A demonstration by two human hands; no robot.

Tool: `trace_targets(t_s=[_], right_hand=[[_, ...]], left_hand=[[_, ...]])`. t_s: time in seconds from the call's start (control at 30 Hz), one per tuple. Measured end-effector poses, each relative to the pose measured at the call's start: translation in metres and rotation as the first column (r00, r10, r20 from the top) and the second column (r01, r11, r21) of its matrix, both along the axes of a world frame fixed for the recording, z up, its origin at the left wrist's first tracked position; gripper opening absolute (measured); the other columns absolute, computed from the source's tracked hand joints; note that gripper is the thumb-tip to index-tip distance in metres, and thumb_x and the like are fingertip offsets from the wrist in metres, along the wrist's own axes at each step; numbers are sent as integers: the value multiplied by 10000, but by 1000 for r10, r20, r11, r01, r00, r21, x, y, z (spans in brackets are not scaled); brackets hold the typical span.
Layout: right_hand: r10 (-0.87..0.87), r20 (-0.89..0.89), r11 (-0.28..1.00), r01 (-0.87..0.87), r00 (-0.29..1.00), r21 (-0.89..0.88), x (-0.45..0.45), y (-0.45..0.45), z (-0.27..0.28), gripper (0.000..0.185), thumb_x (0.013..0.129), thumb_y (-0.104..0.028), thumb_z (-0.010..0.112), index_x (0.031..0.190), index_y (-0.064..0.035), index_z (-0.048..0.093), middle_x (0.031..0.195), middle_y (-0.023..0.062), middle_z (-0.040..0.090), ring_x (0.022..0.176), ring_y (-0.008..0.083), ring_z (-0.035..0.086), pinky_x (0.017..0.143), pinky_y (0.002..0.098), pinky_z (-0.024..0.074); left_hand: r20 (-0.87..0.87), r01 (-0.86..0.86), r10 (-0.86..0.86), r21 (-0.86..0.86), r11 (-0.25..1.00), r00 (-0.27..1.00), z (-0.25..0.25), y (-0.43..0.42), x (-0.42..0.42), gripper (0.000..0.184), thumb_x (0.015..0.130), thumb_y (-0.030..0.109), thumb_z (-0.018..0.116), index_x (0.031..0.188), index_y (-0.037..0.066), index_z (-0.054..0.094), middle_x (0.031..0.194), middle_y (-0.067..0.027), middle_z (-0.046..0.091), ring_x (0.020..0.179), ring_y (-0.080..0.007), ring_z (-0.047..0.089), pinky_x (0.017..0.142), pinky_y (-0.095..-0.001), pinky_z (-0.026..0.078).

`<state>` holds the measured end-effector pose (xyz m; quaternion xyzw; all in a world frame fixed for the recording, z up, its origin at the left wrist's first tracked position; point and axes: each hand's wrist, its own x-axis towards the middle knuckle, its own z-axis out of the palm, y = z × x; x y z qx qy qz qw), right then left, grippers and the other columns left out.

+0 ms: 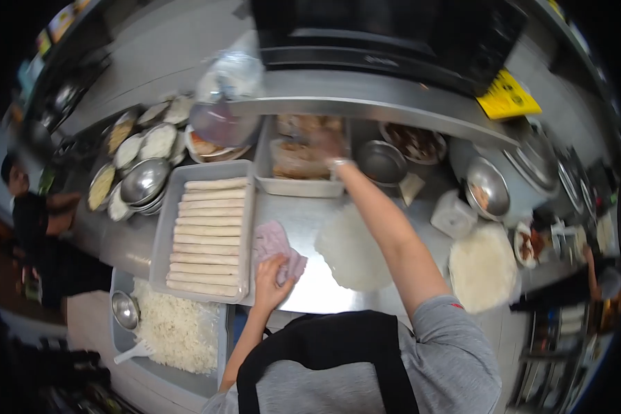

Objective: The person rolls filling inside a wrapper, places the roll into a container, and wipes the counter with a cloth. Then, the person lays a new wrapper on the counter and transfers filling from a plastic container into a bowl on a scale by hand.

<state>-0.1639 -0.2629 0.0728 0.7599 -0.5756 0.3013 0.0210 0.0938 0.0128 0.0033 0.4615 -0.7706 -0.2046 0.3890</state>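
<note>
My left hand (pixel 272 281) rests on a folded pinkish-purple cloth (pixel 283 243) on the steel counter, its fingers curled onto the fabric. My right arm stretches forward over the counter. At its end my right hand (pixel 329 146), smeared by motion, is over a plastic tub (pixel 303 188) that holds brownish food, partly bagged; its fingers cannot be made out. Below that forearm a thin, pale round wrapper sheet (pixel 352 248) lies flat on the counter. Left of the cloth, a grey tray (pixel 160 238) holds a column of long, pale rolls (pixel 207 231).
A bin of white shredded food (pixel 176 338) with a metal bowl (pixel 125 310) stands lower left. Stacked wrapper sheets (pixel 481 268) lie at right. A steel shelf (pixel 366 100) overhangs the tub. Metal bowls (pixel 145 181) crowd the left counter. Other people stand at both sides.
</note>
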Motion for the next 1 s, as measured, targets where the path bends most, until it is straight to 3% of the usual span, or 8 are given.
trace_targets(t_s=[0.07,0.27,0.37,0.4,0.47,0.67,0.7,1.0], right_hand=[[-187,-206,978,161,961,-134,-12,-17,18,162,802,-134,548,866,-37,661,908,156,634,878,285,600,760,385,464],[149,49,989,-149,988,-20,13,-38,26,221,826,-272,600,872,-68,671,967,192,631,958,324,591,862,393,451],[217,75,880,-229,973,416,37,-28,48,305,812,-324,592,812,-33,680,1178,206,557,1101,331,528,946,415,417],[230,80,873,-242,970,424,42,-21,42,305,812,-324,592,812,-33,680,1178,206,557,1101,331,528,946,415,417],[228,-264,972,-237,937,-3,45,3,35,147,816,-191,608,844,-56,657,927,171,619,910,309,591,835,415,460],[272,-179,961,-257,945,105,31,7,-29,236,838,-116,491,993,-82,666,1101,82,588,1054,297,544,915,424,439],[292,-256,943,-322,921,-82,28,12,-27,243,830,-146,508,1010,-101,666,1085,68,604,1075,297,540,927,424,429],[295,-332,896,-139,896,422,-15,54,15,232,826,-250,497,852,-97,670,842,153,657,835,343,622,778,437,472]], left_hand=[[-15,-12,12,17,1000,1000,3,1,1,439,648,116,723,1069,45,618,1147,-151,592,1053,-337,530,910,-400,427],[-33,-41,42,58,997,999,0,-1,-1,400,660,92,714,1049,51,632,1146,-132,594,1049,-323,534,907,-391,430],[-14,-48,48,59,997,999,5,0,0,392,660,86,713,1043,55,636,1144,-127,594,1046,-318,536,909,-388,426],[-11,-61,62,69,996,998,5,1,2,392,660,86,713,1043,55,636,1144,-127,594,1046,-318,536,909,-388,426],[-40,-39,43,97,995,998,5,0,2,381,667,91,709,1039,59,634,1145,-120,594,1047,-313,535,908,-385,422],[-27,-83,86,82,993,996,2,1,2,359,678,78,693,1032,53,638,1143,-110,599,1036,-297,546,900,-375,423],[-27,-85,87,63,994,996,-1,0,2,347,683,98,688,1025,61,642,1139,-103,601,1029,-287,548,897,-368,424],[-33,-94,97,68,993,995,-4,2,4,319,693,117,682,1007,68,651,1141,-80,598,1021,-279,543,892,-366,431]])
